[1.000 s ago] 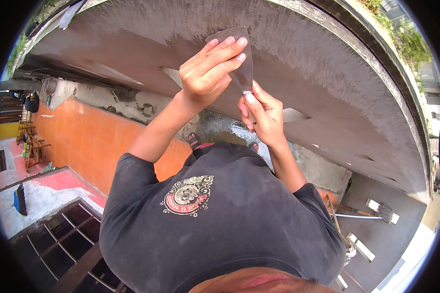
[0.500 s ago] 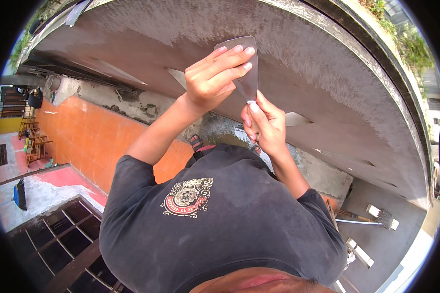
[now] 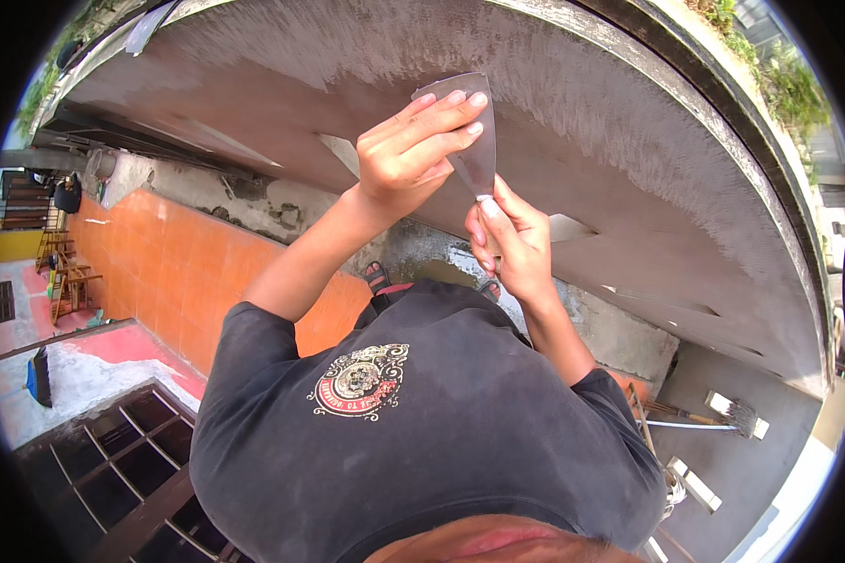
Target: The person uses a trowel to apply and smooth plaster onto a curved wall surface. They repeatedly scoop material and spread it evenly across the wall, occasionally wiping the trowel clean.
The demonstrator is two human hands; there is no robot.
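Observation:
A putty knife (image 3: 480,155) with a wide metal blade is held up in front of the wall, its blade pointing away from me. My right hand (image 3: 519,242) is closed around its handle, thumb along the top near the collar. My left hand (image 3: 404,155) lies across the blade with its fingers stretched out, fingertips on the metal; its thumb is mostly hidden. Beyond the blade, the grey plastered wall (image 3: 610,122) shows rough brushed streaks near its top. Whether the blade touches the wall is hard to tell.
Orange tiling (image 3: 188,272) runs along the left, with wooden chairs (image 3: 70,281) farther off. A blue-headed broom (image 3: 38,377) stands near a dark grid window (image 3: 122,450). At right, a brush (image 3: 744,420) rests by slotted openings. My sandalled feet (image 3: 376,275) are below.
The view has shifted very slightly. Both hands and the putty knife stay almost in the same place, with the same hold.

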